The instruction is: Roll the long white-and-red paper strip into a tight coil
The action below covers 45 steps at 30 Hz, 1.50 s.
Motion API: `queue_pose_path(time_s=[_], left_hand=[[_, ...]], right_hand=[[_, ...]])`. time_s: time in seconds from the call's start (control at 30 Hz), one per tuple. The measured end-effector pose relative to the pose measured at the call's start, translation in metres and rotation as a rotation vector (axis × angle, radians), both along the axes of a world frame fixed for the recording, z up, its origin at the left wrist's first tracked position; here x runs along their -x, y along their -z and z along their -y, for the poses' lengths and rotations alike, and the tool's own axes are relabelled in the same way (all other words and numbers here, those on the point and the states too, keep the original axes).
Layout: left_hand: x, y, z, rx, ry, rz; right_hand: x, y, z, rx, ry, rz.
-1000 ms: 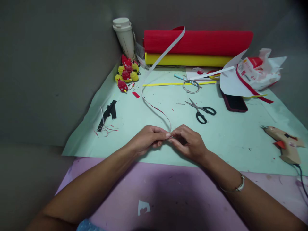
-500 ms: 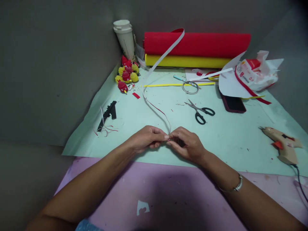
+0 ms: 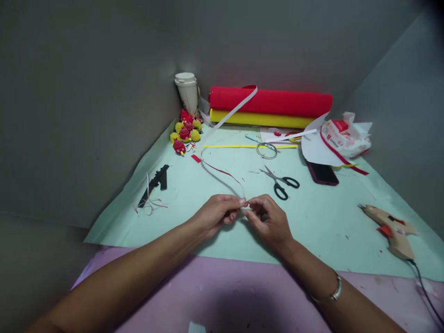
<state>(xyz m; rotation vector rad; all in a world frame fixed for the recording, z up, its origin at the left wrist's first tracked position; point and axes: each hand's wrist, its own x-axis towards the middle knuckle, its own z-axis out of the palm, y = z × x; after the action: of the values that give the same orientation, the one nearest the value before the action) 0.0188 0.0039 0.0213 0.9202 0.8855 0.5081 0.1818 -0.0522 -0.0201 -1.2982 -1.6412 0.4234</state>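
Note:
My left hand [image 3: 218, 213] and my right hand [image 3: 268, 221] meet fingertip to fingertip over the pale green sheet [image 3: 322, 222]. Both pinch the near end of a long paper strip [image 3: 222, 171], red on one side and white on the other. The strip curves away from my fingers and rises to the red roll [image 3: 274, 101] at the back wall. What my fingertips do to the strip's end is too small to make out. A metal bangle sits on my right wrist.
Black-handled scissors [image 3: 281, 181] lie just beyond my hands. A glue gun [image 3: 390, 229] rests at right with its cord. A dark phone [image 3: 322, 173], white paper and a packet [image 3: 343, 136] sit back right. Red and yellow paper balls [image 3: 185, 132], a cup [image 3: 188, 91], a yellow roll [image 3: 260, 119].
The camera has tilted upward, so everything sits lower and smaller in view. My hands keep pinching the strip's end with only small finger movements.

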Motion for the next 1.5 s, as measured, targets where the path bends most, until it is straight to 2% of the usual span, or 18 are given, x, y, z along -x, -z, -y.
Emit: queue_pose_path(time_s=[0.1, 0.2, 0.4, 0.67, 0.87, 1.1, 1.5], left_hand=[[-0.007, -0.002, -0.006, -0.018, -0.007, -0.008], [-0.009, 0.004, -0.010, -0.018, -0.002, 0.020], [-0.005, 0.017, -0.009, 0.027, -0.030, 0.067], [-0.001, 0.022, -0.007, 0.001, 0.014, 0.093], [0.001, 0.025, -0.013, 0.051, 0.031, 0.121], [0.001, 0.028, -0.014, 0.065, 0.041, 0.140], [0.001, 0.024, -0.013, -0.021, 0.052, 0.057]], right_hand=[[-0.001, 0.001, -0.003, 0.062, 0.043, -0.060], [-0.002, 0.001, -0.006, 0.092, 0.068, -0.080], [0.000, -0.001, -0.007, 0.088, 0.074, -0.047], [0.002, -0.002, -0.006, 0.077, 0.058, -0.010], [0.003, -0.001, -0.006, 0.097, 0.049, -0.018], [0.001, -0.001, -0.005, 0.086, 0.002, 0.016], [0.000, -0.002, -0.004, 0.052, -0.013, 0.090]])
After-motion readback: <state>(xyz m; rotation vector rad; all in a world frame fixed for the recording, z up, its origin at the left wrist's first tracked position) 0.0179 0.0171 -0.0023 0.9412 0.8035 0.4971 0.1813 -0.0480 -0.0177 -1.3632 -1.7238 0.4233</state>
